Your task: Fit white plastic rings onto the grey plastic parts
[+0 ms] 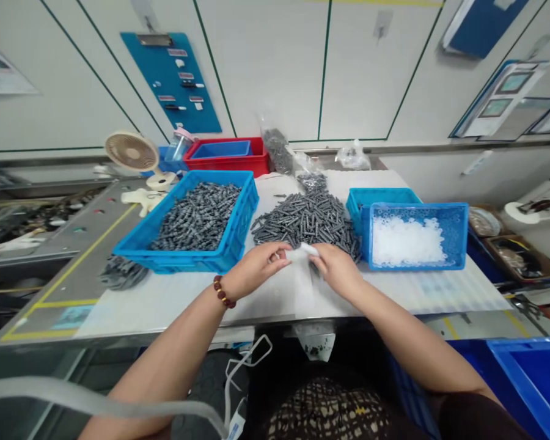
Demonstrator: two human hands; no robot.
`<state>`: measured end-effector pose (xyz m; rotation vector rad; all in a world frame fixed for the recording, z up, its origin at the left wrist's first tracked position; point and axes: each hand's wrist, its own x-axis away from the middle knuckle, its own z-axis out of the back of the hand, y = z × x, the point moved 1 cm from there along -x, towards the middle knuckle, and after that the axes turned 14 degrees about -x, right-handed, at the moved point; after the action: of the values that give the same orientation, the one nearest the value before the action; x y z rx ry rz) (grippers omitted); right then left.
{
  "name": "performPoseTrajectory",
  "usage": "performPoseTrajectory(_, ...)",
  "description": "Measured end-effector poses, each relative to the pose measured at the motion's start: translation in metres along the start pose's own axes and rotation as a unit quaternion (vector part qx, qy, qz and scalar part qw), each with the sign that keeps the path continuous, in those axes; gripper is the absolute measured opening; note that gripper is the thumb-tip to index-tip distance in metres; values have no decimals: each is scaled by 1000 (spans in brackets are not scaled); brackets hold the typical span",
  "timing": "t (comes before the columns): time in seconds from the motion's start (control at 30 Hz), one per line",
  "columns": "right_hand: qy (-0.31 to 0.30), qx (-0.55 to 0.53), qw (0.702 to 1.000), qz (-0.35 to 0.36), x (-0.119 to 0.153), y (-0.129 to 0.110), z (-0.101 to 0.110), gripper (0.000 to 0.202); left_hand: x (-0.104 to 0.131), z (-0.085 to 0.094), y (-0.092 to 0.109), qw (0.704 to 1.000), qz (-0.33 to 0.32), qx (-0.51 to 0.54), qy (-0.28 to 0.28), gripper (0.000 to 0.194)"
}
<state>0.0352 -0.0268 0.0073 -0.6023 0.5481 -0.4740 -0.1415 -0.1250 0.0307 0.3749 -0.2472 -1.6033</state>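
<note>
On the far left of the surface (165, 299), a small flat heap of dark parts (121, 272) is seen beside the big blue crate (192, 256). This crate is filled almost to its rim with grey parts (197, 217); it is judged that these are the pieces already handled, so a large share of the work seems to be done, but this cannot be confirmed.

In the middle, a loose pile of grey parts (307, 217) is spread directly on the surface, just behind the 2 hands. It is well smaller than the load in the crate, yet many pieces remain, so the work is judged as not finished.

The left hand (256, 266), with a bead bracelet (223, 292) on its wrist, is closed with thumb and fingers pinched together on the left edge of a small white piece (308, 249). The right hand (337, 269) is closed on the right side of the same piece, which is held between both hands, just above the surface and in front of the loose pile. What kind of piece it is cannot be told; it may be a thin bag or a plastic part.

To the right, a blue bin (415, 263) with white translucent pieces (406, 240) stands touching a second, smaller blue bin (380, 195). The white supply is still plentiful.
</note>
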Motion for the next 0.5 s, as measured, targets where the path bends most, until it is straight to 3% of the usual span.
performPoseTrajectory(0.1,110,-84,990,33,11,9,25,23,21,-20,-9,995,-20,-77,-57,14)
performPoseTrajectory(0.2,168,-173,970,-18,24,17,38,27,39,-42,-11,982,-20,-161,-97,13)
performPoseTrajectory(0.3,161,-320,927,-111,31,24,27,30,47,-55,-7,971,6,-217,-105,18)
performPoseTrajectory(0.4,135,-419,883,-163,35,28,6,32,49,-61,-4,966,25,-241,-95,20)
performPoseTrajectory(0.5,127,-439,872,-178,37,30,-9,31,44,-63,-6,978,52,-193,-57,20)
